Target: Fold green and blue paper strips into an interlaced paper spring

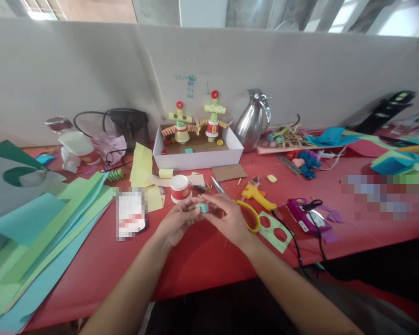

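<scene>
Between my two hands is a small light-blue folded paper piece (203,207), held just above the red table. My left hand (178,218) pinches it from the left with thumb and fingers. From the other side, the fingertips of my right hand (228,216) press on it. A red and white paper cup (180,188) stands just beyond my left hand. Scissors with yellow handles (250,216) lie beside and partly behind my right hand. Right of them are a yellow glue gun (260,196) and a light-green paper sheet (275,231) with round holes cut out.
A white box (199,160) at the back holds two paper figures. A steel jug (253,121) stands beside it. Coloured paper sheets (45,232) cover the left side. A purple device (307,216) with a black cord lies right. Brown cardboard (229,172) lies before the box.
</scene>
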